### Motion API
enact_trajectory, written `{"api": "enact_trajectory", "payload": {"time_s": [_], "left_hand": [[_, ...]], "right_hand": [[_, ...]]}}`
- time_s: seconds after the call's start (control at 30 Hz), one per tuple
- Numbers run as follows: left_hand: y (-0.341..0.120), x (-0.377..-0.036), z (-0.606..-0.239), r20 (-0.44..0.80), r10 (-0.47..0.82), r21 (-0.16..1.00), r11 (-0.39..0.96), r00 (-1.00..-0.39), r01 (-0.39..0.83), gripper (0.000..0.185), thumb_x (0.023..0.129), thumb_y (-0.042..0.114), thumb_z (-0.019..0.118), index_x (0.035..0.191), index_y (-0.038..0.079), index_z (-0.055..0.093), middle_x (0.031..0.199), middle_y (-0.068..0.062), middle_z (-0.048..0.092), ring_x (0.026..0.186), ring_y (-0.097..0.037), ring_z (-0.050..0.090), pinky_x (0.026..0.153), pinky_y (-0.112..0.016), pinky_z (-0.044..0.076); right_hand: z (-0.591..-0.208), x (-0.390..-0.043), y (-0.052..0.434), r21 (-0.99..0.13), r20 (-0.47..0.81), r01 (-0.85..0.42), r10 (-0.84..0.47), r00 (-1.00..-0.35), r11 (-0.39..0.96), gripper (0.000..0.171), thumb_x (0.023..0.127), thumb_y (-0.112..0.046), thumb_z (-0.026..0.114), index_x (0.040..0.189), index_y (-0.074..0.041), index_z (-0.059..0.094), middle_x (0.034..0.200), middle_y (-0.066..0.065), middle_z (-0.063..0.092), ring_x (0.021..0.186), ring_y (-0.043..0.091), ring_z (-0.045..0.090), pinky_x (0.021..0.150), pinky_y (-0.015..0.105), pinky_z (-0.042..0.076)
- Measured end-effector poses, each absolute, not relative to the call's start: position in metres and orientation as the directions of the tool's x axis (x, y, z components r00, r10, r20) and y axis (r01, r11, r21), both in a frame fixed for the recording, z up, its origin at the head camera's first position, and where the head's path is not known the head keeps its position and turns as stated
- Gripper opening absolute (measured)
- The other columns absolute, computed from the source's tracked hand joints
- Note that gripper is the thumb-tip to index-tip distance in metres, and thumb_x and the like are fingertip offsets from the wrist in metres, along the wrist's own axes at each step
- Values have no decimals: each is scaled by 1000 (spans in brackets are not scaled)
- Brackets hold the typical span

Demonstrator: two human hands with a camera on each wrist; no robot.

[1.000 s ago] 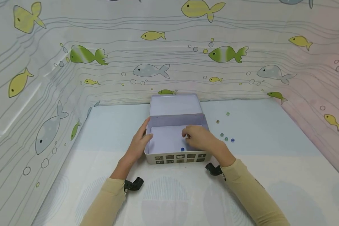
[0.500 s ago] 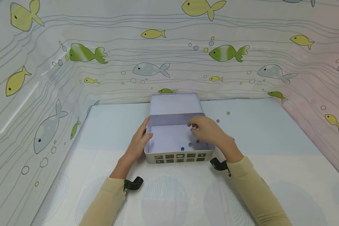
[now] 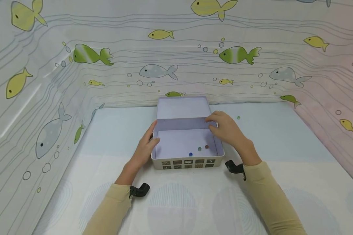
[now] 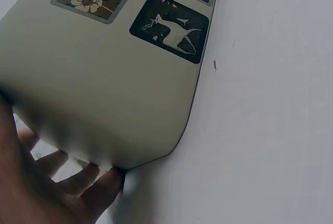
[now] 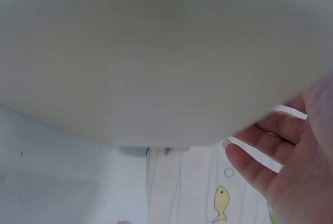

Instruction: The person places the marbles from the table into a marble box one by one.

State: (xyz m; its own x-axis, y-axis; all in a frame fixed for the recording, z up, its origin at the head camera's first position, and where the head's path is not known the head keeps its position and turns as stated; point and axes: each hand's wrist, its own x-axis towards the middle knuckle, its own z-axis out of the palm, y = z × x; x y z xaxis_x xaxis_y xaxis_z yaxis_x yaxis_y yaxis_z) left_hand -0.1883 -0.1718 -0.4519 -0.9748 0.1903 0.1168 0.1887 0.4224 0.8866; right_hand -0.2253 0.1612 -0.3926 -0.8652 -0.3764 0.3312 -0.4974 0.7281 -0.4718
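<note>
1 box [image 3: 175,142], its long axis running across between my hands: left hand [image 3: 143,148] grips its left end; 3 marbles [image 3: 199,148] inside, nearer my loosely parted right hand [image 3: 225,129]; 1 green marble [image 3: 238,117] lies just past it.

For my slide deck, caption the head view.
Left hand grips an open box holding three marbles; right hand opposite.

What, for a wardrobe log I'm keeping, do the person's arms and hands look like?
The left hand and right hand wear no gloves. The left sleeve and right sleeve are beige, long and lightly creased, ending near the wrists. Each wrist carries a small black angled device: the left wrist camera and right wrist camera. I can make out no cables.
</note>
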Motion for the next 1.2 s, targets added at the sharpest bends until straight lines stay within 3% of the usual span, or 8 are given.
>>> {"api": "enact_trajectory", "payload": {"time_s": [0.47,0.7,0.9,1.2], "left_hand": [[-173,-189,-451,121,184,877,441,-976,192,70,99,20,43,160,35,12,168,8,12,156,-25,16,125,-54,16],[-166,-178,-428,91,196,883,438,-976,171,69,99,12,42,161,18,12,169,-5,12,155,-32,15,125,-56,16],[-171,-189,-451,123,182,874,446,-976,194,70,98,20,42,160,32,12,168,8,13,156,-24,15,125,-53,17],[-169,-188,-450,119,182,876,444,-976,190,70,99,19,42,160,35,12,167,10,14,156,-22,16,126,-53,17]], "right_hand": [[-397,-237,191,-495,301,-400,-280,-912,771,25,94,-9,59,117,-6,69,113,10,68,103,32,62,88,47,52],[-404,-247,211,-483,198,-309,-241,-950,819,29,94,-11,58,121,-4,66,116,14,66,106,34,61,89,49,52],[-415,-260,224,-475,111,-251,-226,-968,844,33,94,-13,57,124,-2,65,116,19,66,105,35,60,86,50,51],[-427,-270,233,-432,19,-202,-215,-976,879,34,93,-11,56,124,0,65,116,24,64,103,37,59,84,52,50]]}}
